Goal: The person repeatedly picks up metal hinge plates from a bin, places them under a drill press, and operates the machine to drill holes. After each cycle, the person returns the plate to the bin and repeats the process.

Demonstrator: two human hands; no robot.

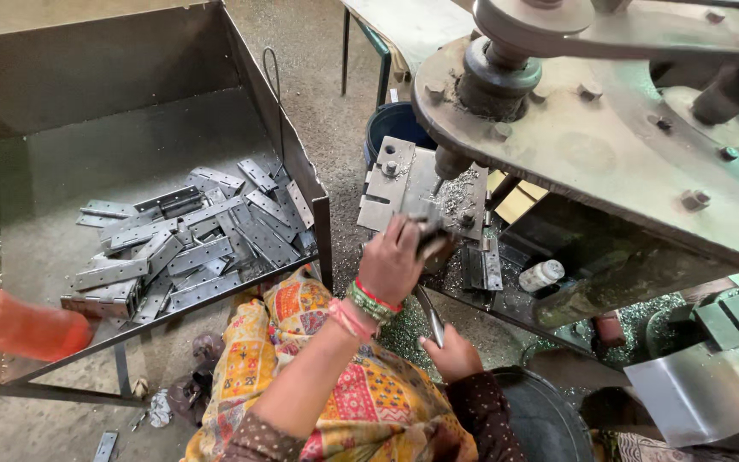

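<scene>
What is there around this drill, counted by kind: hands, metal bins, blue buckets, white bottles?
Hands: 2 (left hand holding a metal piece, right hand gripping a lever)
Metal bin: 1
Blue bucket: 1
White bottle: 1
Total: 5
The flat plates in the bin are too piled to count.
</scene>
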